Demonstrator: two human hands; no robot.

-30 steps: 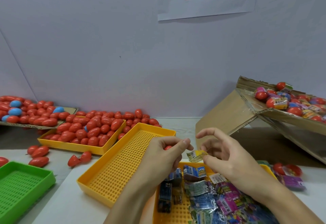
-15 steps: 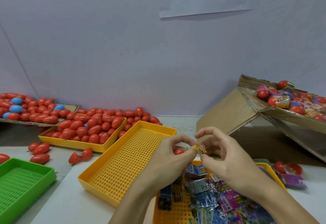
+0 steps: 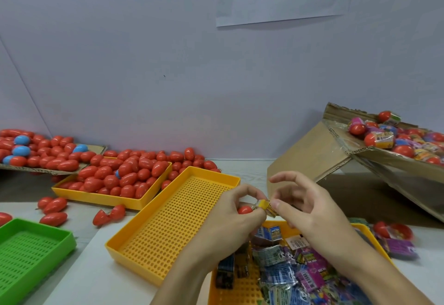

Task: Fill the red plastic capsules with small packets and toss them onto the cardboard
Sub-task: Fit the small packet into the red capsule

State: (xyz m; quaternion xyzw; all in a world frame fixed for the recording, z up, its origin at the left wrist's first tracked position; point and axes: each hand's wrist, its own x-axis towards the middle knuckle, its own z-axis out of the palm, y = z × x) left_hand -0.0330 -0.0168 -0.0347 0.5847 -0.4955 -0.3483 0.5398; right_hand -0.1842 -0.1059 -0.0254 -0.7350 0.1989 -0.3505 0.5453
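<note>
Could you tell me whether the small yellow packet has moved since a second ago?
Yes. The yellow packet has risen from above the packet tray and gone left to the red capsule.

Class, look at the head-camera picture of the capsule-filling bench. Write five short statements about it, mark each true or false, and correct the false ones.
1. The left hand holds a red capsule. True.
2. The right hand pinches a yellow packet at the capsule. True.
3. The green tray is full of capsules. False: nothing shows in it.
4. The yellow tray by the left hand holds packets. False: no packets show in it; they lie in the near tray.
5. Filled capsules lie on the tilted cardboard at right. True.
</note>
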